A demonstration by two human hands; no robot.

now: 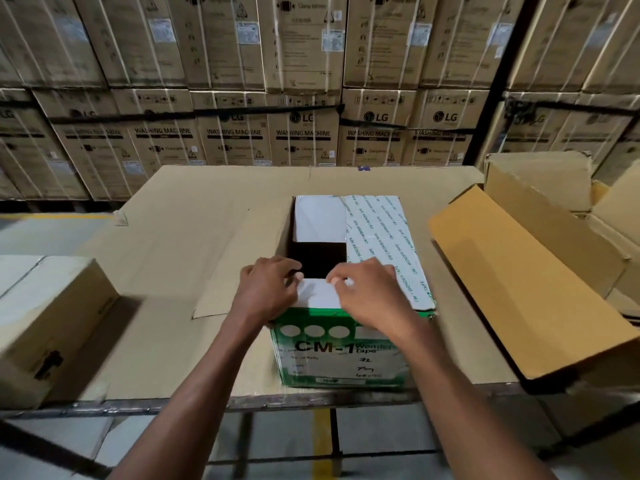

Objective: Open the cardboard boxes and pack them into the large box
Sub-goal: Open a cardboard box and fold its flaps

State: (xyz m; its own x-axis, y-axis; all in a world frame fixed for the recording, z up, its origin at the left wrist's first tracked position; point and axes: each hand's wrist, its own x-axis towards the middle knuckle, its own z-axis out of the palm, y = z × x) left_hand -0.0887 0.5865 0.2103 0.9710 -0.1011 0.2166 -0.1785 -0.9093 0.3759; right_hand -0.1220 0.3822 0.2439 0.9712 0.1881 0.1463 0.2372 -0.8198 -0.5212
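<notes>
Your left hand [266,289] and right hand [370,292] pinch the near white flap [317,294] of the green-and-white box [341,358]. Its top stands partly open, dark inside.

A green and white cardboard box [341,355] printed "CM-1 Wonder Tape" stands upright at the near middle of the table, its top partly open: the right flap lies shut, the near and far white flaps are folded in, a dark gap between them. To the right, a large brown box [540,271] lies with its flaps spread open
</notes>
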